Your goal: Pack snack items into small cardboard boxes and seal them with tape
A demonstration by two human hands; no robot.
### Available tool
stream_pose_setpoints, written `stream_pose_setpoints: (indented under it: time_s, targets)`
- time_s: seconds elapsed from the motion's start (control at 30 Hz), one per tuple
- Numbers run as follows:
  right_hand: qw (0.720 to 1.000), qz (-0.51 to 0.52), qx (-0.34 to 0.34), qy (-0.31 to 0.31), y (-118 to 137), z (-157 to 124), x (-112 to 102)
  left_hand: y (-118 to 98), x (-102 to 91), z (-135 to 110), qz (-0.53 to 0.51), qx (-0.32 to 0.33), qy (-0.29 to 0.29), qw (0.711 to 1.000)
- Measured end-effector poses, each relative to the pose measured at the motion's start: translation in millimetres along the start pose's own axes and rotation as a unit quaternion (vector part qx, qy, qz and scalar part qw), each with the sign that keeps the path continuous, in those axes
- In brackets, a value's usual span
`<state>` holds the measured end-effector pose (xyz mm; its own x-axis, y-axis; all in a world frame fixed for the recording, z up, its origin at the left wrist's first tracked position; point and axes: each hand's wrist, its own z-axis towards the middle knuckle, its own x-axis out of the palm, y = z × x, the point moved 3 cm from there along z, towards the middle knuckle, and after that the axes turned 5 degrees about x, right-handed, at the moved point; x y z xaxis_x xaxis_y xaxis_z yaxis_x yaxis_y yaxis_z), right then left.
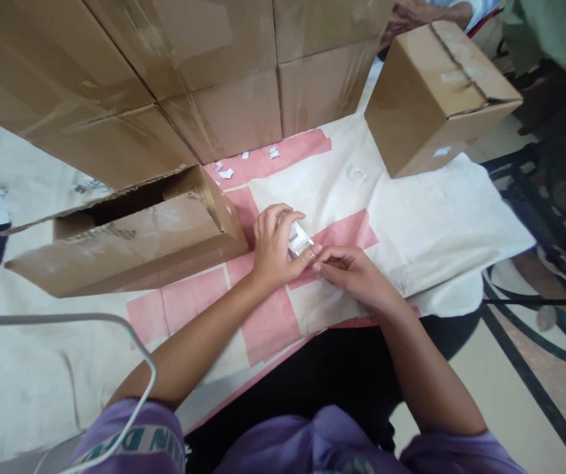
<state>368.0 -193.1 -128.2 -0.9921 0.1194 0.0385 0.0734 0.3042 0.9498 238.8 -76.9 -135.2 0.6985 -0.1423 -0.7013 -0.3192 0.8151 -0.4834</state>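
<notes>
My left hand [273, 247] is closed round a small white plastic part [299, 239], held just above the pink-and-white cloth [411, 204] on the table. My right hand [349, 270] sits right beside it, its fingertips pinched together and touching the lower edge of the same white part. Both forearms reach in from the bottom of the view. What the part is exactly, I cannot make out.
An open cardboard box [129, 240] lies on its side left of my hands. Large stacked cartons [174, 72] fill the back. A closed carton [436, 92] stands at the right rear. Small white scraps [226, 172] lie near the cartons. A white cable [115, 329] crosses lower left.
</notes>
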Motion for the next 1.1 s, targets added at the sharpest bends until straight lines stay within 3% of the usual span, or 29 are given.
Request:
stream_pose_setpoints:
  time_s: [0.2, 1.1]
  targets:
    - [1.000, -0.019, -0.006, 0.017, 9.1, -9.7, -6.8, 2.7, 3.2, -1.0, 0.014, 0.005, -0.004, 1.000]
    - [0.999, 0.015, 0.024, -0.028, 2.1, -7.9, -1.6, 1.8, 4.1, -0.4, 0.034, 0.022, -0.019, 0.999]
